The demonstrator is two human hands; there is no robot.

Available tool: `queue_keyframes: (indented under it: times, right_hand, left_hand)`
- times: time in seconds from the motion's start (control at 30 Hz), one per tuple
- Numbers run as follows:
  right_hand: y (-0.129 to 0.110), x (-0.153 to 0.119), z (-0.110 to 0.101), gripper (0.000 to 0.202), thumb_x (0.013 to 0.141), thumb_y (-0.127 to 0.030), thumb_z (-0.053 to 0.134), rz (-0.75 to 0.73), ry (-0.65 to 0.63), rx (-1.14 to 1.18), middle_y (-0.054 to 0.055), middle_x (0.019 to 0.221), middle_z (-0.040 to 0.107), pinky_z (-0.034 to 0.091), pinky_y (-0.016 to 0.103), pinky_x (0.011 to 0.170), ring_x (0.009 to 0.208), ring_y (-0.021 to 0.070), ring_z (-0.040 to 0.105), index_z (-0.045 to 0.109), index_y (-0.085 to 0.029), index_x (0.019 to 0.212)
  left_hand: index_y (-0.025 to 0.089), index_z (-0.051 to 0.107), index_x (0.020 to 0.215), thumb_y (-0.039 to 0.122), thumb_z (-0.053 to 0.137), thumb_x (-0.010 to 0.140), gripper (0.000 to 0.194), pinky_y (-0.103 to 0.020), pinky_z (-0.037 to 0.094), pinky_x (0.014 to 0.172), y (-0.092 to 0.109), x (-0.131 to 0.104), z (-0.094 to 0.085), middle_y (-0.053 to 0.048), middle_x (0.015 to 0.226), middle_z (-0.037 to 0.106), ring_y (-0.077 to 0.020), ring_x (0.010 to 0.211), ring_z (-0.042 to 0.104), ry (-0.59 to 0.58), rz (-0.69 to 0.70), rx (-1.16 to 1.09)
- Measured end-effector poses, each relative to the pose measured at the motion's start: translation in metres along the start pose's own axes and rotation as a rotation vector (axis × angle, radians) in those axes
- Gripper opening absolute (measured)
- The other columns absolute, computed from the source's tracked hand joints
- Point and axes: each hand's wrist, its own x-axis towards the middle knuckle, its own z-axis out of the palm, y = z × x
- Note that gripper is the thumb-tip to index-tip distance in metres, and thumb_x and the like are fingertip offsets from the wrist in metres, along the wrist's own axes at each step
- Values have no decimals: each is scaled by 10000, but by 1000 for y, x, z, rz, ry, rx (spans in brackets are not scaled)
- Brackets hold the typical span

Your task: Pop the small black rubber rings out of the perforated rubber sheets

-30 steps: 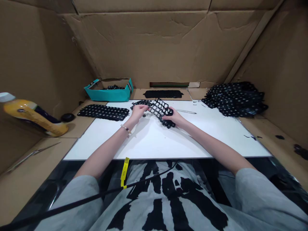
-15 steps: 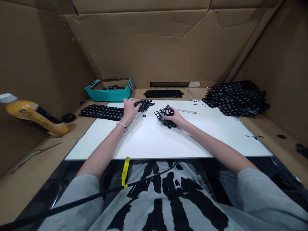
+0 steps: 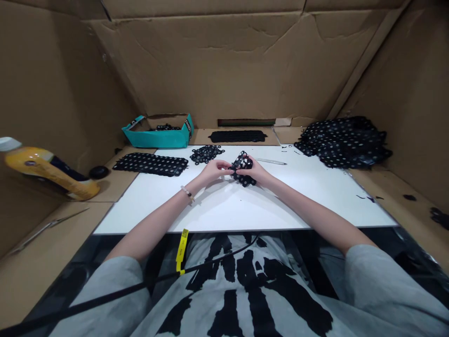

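Note:
Over the middle of the white board point(image 3: 224, 210), a black sheet with holes point(image 3: 247, 179) is bunched up between my hands. My right hand point(image 3: 258, 173) grips its right side, thumb in front. My left hand point(image 3: 214, 171) pinches at its left edge with thumb and forefinger; fingers hide whatever small part is in that pinch. Behind my left hand lies a pile of small black rings point(image 3: 206, 153). A flat black perforated sheet point(image 3: 151, 164) is left of the pile, partly off the board. A slim pale pointed tool point(image 3: 270, 161) rests behind my right hand.
A teal box point(image 3: 157, 138) with black rings inside stands back left. Black strips point(image 3: 238, 136) lie at the back, and a heap of perforated black sheets point(image 3: 345, 142) sits back right. At left are a yellow bottle point(image 3: 52, 171), a black round object point(image 3: 99, 172) and scissors point(image 3: 52, 224).
My left hand has come from the ring pile toward the right and nearer me, and now meets the bunched sheet. My right hand has stayed in place, still gripping it.

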Motion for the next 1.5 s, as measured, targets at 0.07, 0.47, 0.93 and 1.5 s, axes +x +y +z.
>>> queue_keyframes:
  times: [0.07,0.47,0.93,1.5]
  right_hand:
    - [-1,0,0,756,477,-274,906,-3,31,-42,-5,978,718,513,467,1021,967,235,683,541,-241,1137]
    - [1,4,-6,709,485,-271,901,69,55,-69,9,1001,703,555,508,958,965,251,681,550,-259,1101]
    - [3,3,-4,653,517,-312,881,17,78,-94,18,1045,703,517,477,997,1019,248,656,576,-248,1090]
    - [-3,-2,1,714,457,-290,904,34,-25,11,-15,900,687,557,418,850,866,224,664,486,-263,1035]
  left_hand:
    - [152,806,897,398,870,607,386,-288,441,627,1,0,-2,-77,844,769,-176,708,627,-13,-84,-117]
    - [175,806,921,294,652,831,215,-415,429,1043,-44,34,-84,-106,1026,783,-296,1101,644,727,2,182]
    - [213,769,1073,420,672,881,298,-427,401,1000,1,7,-39,-71,1027,754,-279,1024,576,210,365,531]
    - [189,835,977,398,679,786,322,-356,511,850,5,-1,-4,-80,1086,800,-290,991,708,13,100,200]
